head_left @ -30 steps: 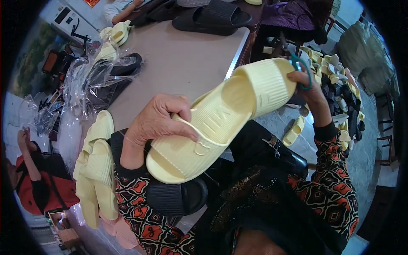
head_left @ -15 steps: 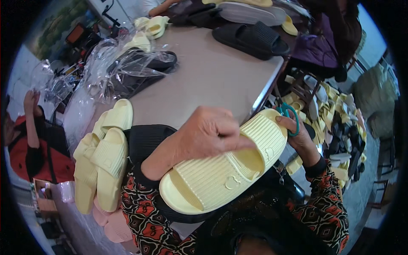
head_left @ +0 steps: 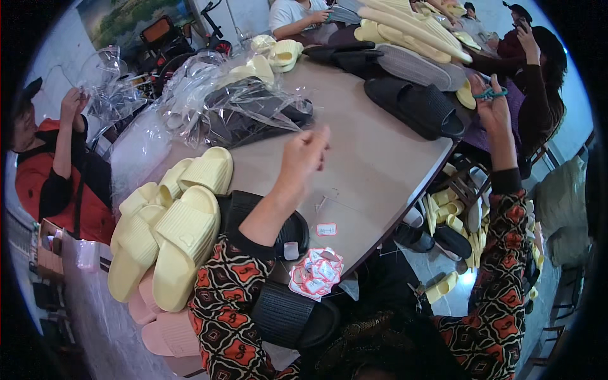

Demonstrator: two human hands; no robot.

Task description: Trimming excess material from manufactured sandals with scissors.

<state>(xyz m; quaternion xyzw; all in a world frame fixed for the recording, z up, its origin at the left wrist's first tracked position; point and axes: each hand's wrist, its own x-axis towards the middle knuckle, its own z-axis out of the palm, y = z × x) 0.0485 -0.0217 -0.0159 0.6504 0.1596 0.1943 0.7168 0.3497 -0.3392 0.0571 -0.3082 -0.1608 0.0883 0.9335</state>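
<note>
My left hand (head_left: 306, 155) is over the table, fingers loosely bent and partly apart, with nothing visible in it. My right hand (head_left: 495, 120) is raised at the far right, with green-handled scissors (head_left: 491, 94) looped on its fingers. Past it, pale yellow slippers (head_left: 437, 35) lie across or hang just above the far pile; I cannot tell which. Nearer me, red-edged paper tags (head_left: 315, 273) are heaped by a black slipper (head_left: 292, 313), and one loose tag (head_left: 326, 229) lies on the table. Another black slipper (head_left: 247, 208) is partly hidden by my left forearm.
Pale yellow slippers (head_left: 187, 237) are stacked at the left above pink ones (head_left: 171, 334). Black slippers in clear plastic (head_left: 253, 114) lie farther back. A large black slipper (head_left: 415, 104) sits near the table's right edge. Other people sit around, and loose slippers cover the floor at right.
The pale yellow slippers have left my hands. My right hand has moved up and away with the scissors, and my left has moved farther over the table. The tags are now uncovered.
</note>
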